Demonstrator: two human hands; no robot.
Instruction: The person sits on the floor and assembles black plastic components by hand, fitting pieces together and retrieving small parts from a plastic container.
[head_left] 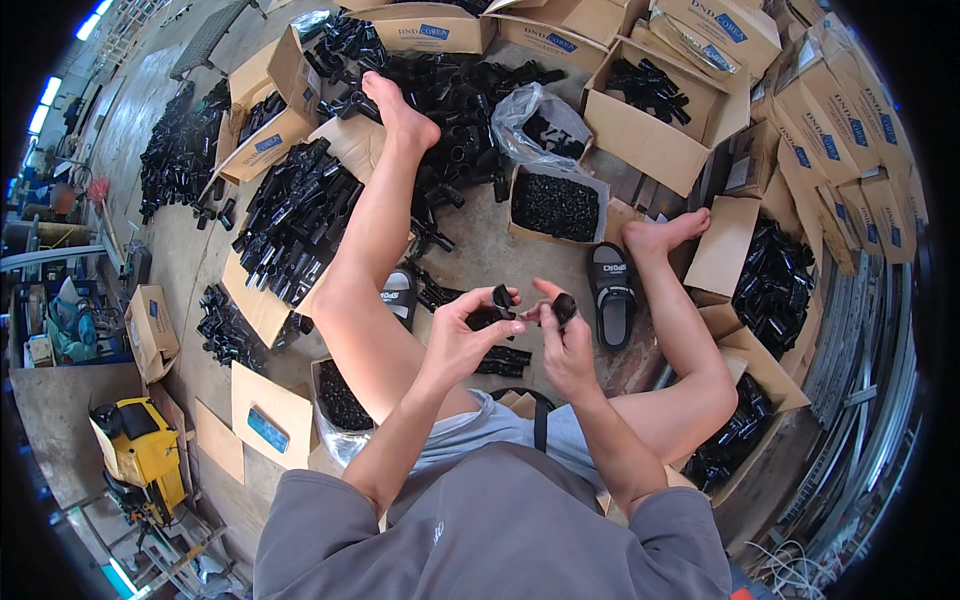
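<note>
Head view: glossy black pieces [565, 309] in grip of left hand [462, 335] and right hand [570, 355]

Blue printed patches with pale lettering mark the stacked cardboard cartons [835, 125] at right, the open carton [415, 38] at top and another [262, 148] at upper left. White capitals cross the black slide sandal [614, 318]. The grey T-shirt's [520, 545] small mark is illegible.

glossy plastic pieces [565, 309], matt cardboard box [650, 140], shiny plastic bag [513, 118], matt cloth shirt [490, 530]
</note>
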